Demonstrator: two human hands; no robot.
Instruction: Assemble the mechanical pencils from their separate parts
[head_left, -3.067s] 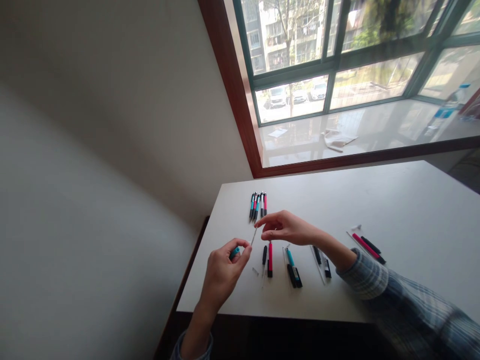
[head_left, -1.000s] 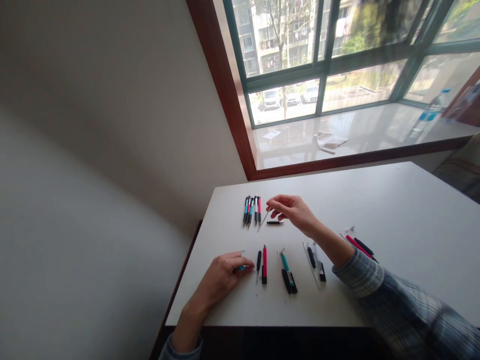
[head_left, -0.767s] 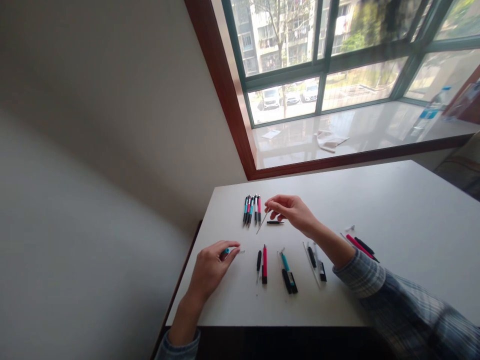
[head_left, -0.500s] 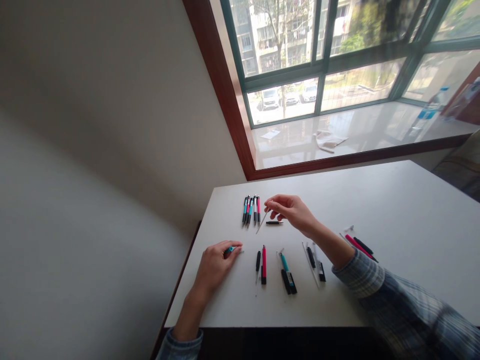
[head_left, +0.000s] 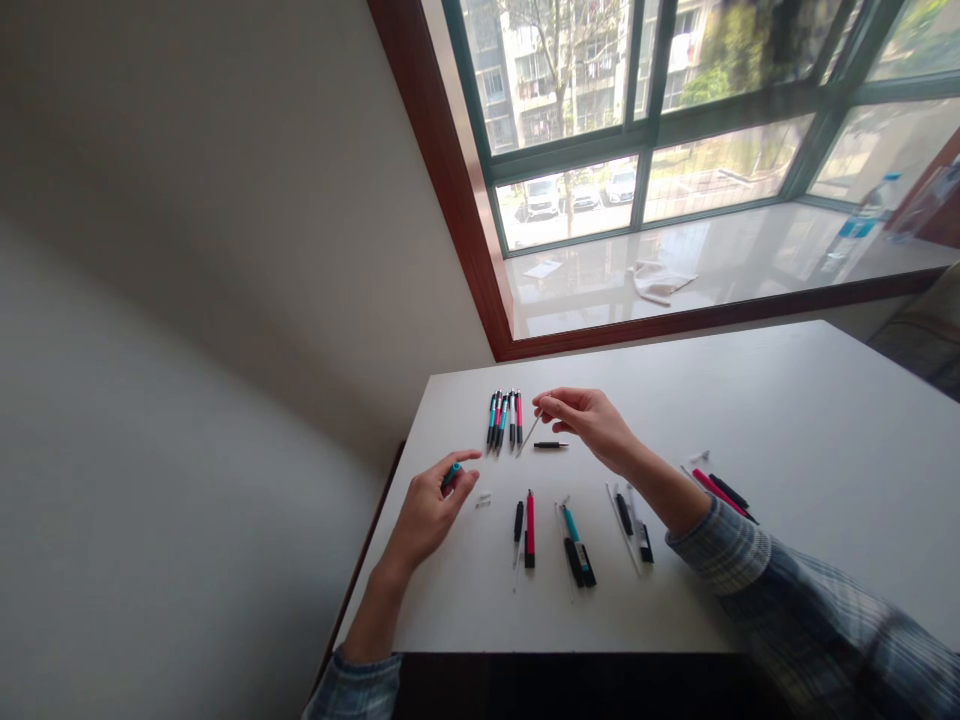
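My left hand [head_left: 429,505] is curled around a teal pen barrel [head_left: 451,475], with thumb and index finger apart above the table. My right hand [head_left: 577,415] pinches a thin pen refill [head_left: 530,432], which slants down to the left. Below the right hand lies a black pen grip section [head_left: 551,445] with a pointed tip. Several assembled pens [head_left: 504,420] lie in a row just left of the right hand. Small clear pieces [head_left: 484,499] rest on the table beside my left hand.
Pen parts lie in groups nearer me: a red barrel [head_left: 530,530], a teal barrel [head_left: 572,525], a black grip [head_left: 623,513] and another red barrel [head_left: 709,483]. The white table [head_left: 465,610] meets the wall at left. A bottle [head_left: 862,220] stands on the windowsill.
My left hand has risen slightly and its fingertips have parted, uncovering the small clear pieces on the table. My right hand, still holding the refill, has barely moved.
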